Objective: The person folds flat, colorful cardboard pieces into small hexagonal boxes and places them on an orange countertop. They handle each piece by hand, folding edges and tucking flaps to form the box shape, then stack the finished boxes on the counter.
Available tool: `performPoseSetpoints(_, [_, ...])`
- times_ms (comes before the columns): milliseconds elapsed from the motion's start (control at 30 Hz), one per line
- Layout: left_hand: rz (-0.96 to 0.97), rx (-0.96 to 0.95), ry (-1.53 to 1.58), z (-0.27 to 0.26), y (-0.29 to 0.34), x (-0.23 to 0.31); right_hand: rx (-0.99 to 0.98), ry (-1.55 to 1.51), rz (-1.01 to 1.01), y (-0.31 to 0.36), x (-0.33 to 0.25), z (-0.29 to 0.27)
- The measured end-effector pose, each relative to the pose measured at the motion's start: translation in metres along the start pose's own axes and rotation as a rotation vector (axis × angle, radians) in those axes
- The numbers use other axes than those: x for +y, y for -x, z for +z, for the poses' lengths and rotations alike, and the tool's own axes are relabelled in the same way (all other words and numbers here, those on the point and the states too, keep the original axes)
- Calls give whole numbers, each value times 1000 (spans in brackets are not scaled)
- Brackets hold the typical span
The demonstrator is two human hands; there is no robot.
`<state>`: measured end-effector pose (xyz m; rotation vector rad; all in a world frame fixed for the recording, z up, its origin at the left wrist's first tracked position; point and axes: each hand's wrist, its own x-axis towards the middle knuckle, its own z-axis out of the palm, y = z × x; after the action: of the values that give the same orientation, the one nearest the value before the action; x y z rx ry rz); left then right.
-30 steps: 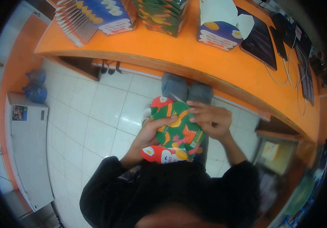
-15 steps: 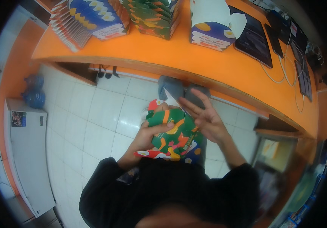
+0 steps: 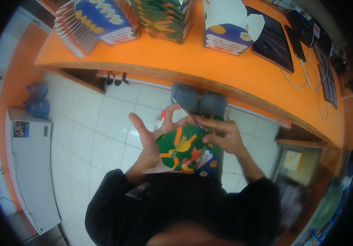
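Note:
A printed green paper food carton (image 3: 180, 151), partly folded, with orange, yellow and red shapes, rests at my lap against my dark top. At its left edge is my left hand (image 3: 147, 141), thumb stretched away and fingers spread, some reaching behind the raised flap. My right hand (image 3: 225, 135) pinches the carton's upper right edge between thumb and fingers, beside a thin upright flap (image 3: 186, 110). Blue and white printed panels show at the carton's lower right. The carton's underside is hidden.
Along the orange counter (image 3: 160, 61) stand nested blue cartons (image 3: 111, 24), nested green cartons (image 3: 164, 20) and one opened blue-and-white carton (image 3: 227, 39). A tablet (image 3: 270, 41) and cabled phones lie at right. A white chest freezer (image 3: 33, 164) and blue water bottles (image 3: 37, 104) are at left.
My left thumb has lifted off the carton's face and spread outward. My right hand, earlier with fingers extended, has come down and pinched the carton's edge. The flap has shifted slightly.

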<state>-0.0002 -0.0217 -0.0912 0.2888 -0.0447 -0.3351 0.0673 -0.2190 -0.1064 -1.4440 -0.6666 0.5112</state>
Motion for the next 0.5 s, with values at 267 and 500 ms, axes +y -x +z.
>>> performPoseSetpoints(267, [-88, 349, -569, -14, 2, -5, -157, 247, -258, -3, -14, -6])
performPoseSetpoints(500, [-273, 141, -650, -29, 14, -2, 129, 375, -52, -4, -9, -13])
